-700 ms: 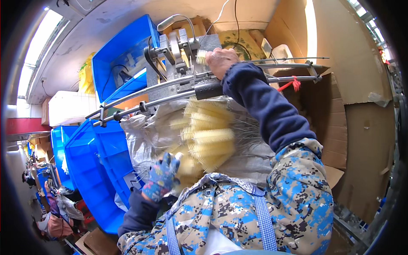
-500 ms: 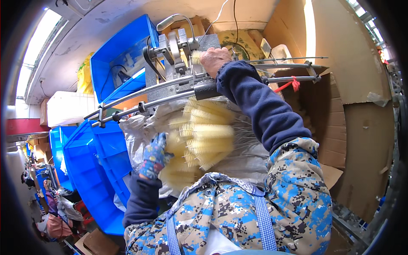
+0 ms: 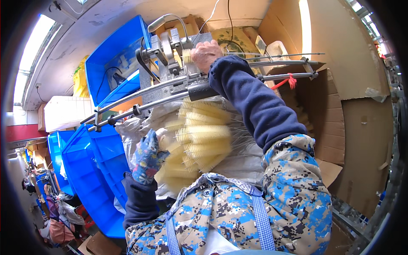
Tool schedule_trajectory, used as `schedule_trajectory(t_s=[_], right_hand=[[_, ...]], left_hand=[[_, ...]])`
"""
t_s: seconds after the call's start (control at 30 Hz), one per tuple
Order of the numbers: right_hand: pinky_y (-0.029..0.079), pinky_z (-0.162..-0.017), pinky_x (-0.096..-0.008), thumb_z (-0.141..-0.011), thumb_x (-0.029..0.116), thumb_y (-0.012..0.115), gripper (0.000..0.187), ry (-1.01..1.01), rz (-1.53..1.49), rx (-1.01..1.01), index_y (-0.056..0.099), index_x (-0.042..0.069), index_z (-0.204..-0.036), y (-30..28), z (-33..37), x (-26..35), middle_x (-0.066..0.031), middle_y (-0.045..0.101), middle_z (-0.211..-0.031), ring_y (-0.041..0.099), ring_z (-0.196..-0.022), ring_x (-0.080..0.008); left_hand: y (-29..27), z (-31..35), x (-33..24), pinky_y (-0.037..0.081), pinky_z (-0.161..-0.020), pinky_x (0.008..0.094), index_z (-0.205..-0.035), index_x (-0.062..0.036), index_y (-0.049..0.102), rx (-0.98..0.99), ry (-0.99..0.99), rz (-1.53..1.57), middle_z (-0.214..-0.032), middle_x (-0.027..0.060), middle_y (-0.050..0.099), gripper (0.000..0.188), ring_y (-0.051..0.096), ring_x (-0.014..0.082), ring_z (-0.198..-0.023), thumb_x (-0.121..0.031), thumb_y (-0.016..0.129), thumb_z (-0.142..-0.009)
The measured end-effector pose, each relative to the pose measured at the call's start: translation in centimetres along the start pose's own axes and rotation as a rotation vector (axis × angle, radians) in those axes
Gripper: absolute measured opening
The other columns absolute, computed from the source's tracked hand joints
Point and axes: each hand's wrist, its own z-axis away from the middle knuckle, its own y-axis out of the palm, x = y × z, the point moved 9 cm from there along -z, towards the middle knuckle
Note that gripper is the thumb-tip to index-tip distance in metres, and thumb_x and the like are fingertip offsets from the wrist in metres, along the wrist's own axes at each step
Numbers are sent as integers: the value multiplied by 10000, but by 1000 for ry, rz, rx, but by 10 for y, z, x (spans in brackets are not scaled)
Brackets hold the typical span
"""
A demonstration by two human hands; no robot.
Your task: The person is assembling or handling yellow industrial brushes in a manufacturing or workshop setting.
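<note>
A pile of cream-yellow round bristle brushes (image 3: 206,138) with thin wire stems lies on whitish sheeting over my lap. My left hand (image 3: 145,159), in a blue flowered glove, is at the pile's left edge with thumb and fingers apart. At the bench machine (image 3: 168,53), my bare right hand (image 3: 207,55) is closed around a brush; its cream bristles (image 3: 187,56) show left of the fist, against the machine. A thin twisted rod (image 3: 244,54) runs out to the right of that hand. The fist hides the grip itself.
Curved metal rails (image 3: 148,97) cross between me and the machine. Blue bins stand behind left (image 3: 94,72) and at my left side (image 3: 87,174). Tall cardboard (image 3: 361,144) encloses the right side. A red tie (image 3: 292,81) hangs on the rail's right end.
The whole view has shifted slightly. My left hand has turned a little and its fingers have spread from the pile. My right hand remains at the machine.
</note>
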Motion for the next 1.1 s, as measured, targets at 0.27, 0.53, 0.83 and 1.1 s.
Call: schedule_trajectory(t_s=[0.27,0.53,0.83,1.1], right_hand=[[333,-848,-426,-770,156,496,275,195,37,-116,553,91,-1031,4,13,-35,-131,469,-1132,444,-1065,-254],[333,-873,-419,-744,274,573,427,341,-97,-204,484,89,-1119,7,73,-72,-110,386,-1137,395,-1049,-280],[342,-815,-404,-717,207,559,402,299,-191,-129,484,35,-1073,6,59,-36,-107,438,-1062,430,-1003,-263],[325,-839,-431,-776,112,422,348,260,-286,24,473,-29,-1090,4,39,9,-159,455,-1072,428,-1027,-269]], left_hand=[[-100,39,-34,432,-810,393,-1126,-58,521,-536,212,260,-1000,137,581,560,552,326,-877,-297,706,-655],[-162,138,15,474,-727,372,-1116,-104,422,-1272,90,974,-932,123,523,479,538,213,-824,-193,630,-694],[-157,114,7,477,-636,349,-1230,-115,323,-1269,231,1004,-934,180,499,572,500,222,-753,-82,588,-724],[-142,96,5,464,-570,293,-1209,-117,385,-1115,284,1016,-934,165,516,497,475,183,-708,12,542,-755]])
